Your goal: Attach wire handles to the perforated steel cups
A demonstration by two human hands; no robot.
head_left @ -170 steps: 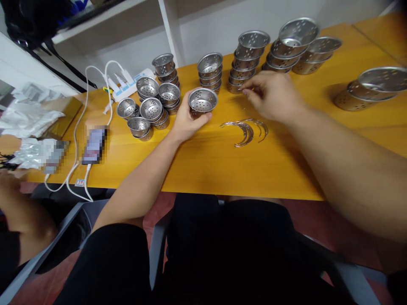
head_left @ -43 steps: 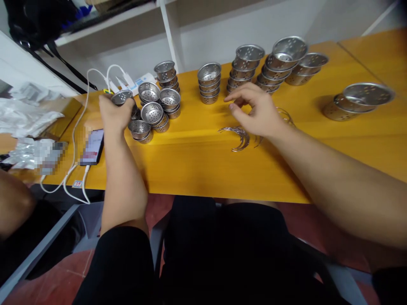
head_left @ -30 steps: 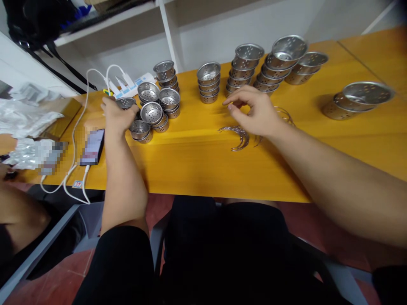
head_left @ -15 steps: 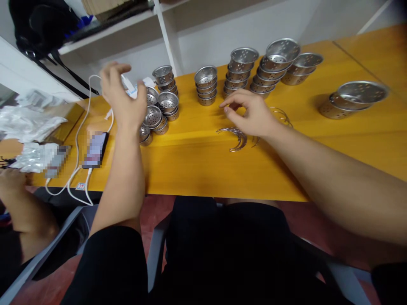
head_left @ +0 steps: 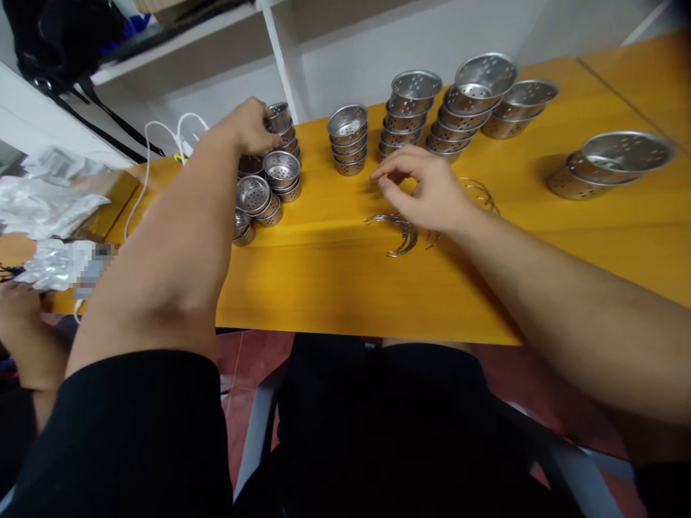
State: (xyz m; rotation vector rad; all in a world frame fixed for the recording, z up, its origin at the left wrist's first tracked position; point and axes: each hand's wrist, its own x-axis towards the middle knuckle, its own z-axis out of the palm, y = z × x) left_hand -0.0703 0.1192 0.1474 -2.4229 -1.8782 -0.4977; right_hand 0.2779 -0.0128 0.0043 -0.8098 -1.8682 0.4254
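Head view: left hand [head_left: 249,128] at the top round, silver, perforated metal cup [head_left: 281,119] of a stack [head_left: 290,141] near the back edge of the yellow wooden desk [head_left: 302,288]; grip unclear (fingers partly hidden). Right hand [head_left: 424,188] half-curled, apparently empty, near thin curved silver wires [head_left: 410,234]. Cup likely light, stiff, slick; hold by rim.
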